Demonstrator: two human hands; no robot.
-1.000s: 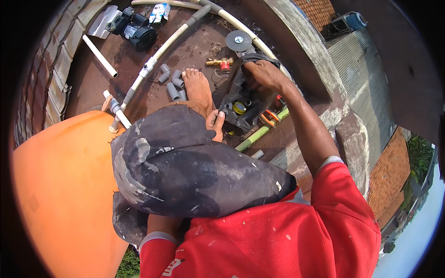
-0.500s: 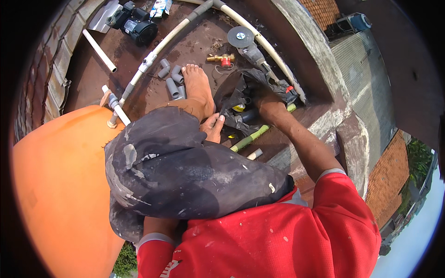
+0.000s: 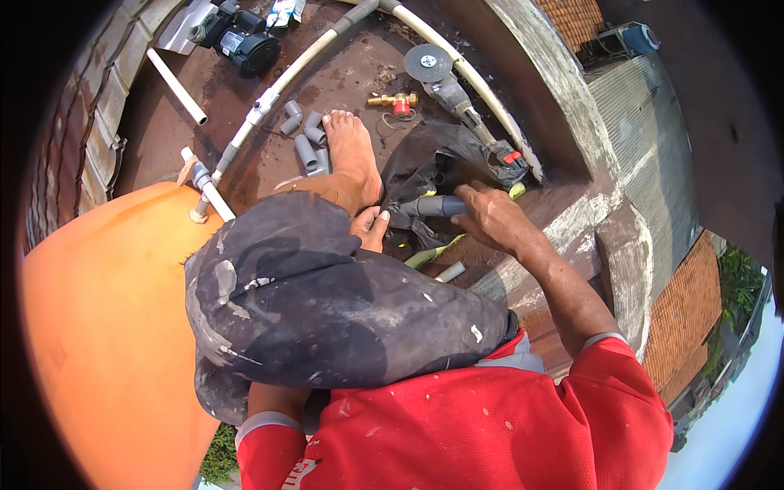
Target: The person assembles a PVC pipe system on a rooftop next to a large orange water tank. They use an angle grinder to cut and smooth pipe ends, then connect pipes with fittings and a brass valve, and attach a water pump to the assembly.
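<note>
- My left hand [image 3: 370, 230]: wrist hidden behind my trouser leg [image 3: 327, 302].
- Grey tube [image 3: 439, 206]: right end covered by my right hand [image 3: 494, 216].
- Black bag [image 3: 461, 143]: contents mostly concealed by folds.
- Orange tank [image 3: 106, 327]: cut off at the near edge.

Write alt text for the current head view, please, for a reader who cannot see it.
A person's right hand grips a grey-blue cylinder at a black bag, with the left hand at the bag's edge beside a bare foot. Grey pipe fittings, a brass valve and an angle grinder lie nearby.
</note>
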